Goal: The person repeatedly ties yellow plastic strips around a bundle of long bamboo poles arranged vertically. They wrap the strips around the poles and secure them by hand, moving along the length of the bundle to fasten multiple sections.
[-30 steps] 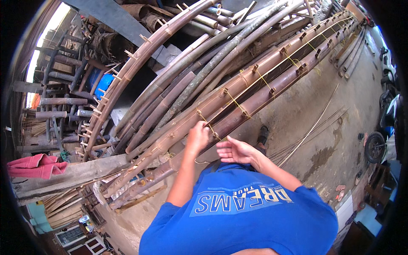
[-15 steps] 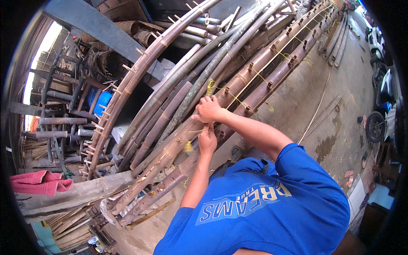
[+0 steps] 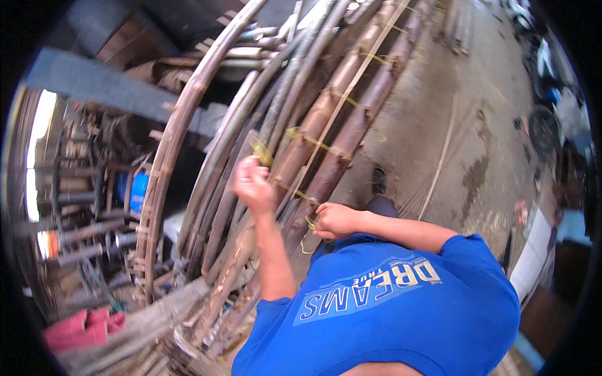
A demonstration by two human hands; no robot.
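Two long brown bamboo poles lie side by side, the left pole (image 3: 290,164) and the right pole (image 3: 351,138). Yellow cord (image 3: 321,143) crosses between them at several spots, and a pale thin strip (image 3: 339,113) runs along the gap. My left hand (image 3: 254,187), smeared by motion, is raised over the left pole with its fingers closed. At its fingertips is a bundle of yellow cord (image 3: 261,150). My right hand (image 3: 338,221) is closed beside the right pole, gripping yellow cord (image 3: 310,222) at its edge.
More bamboo poles (image 3: 251,113) lie to the left, beside a curved pole with pegs (image 3: 188,100). A pink cloth (image 3: 84,329) rests on a wooden beam at lower left. Thin sticks (image 3: 442,156) lie on the concrete floor (image 3: 433,119); a wheel (image 3: 543,130) stands far right.
My hands, together at the left pole before, have come apart. The left rose up and leftward with the cord bundle; the right moved down and rightward to the right pole. The view has shifted.
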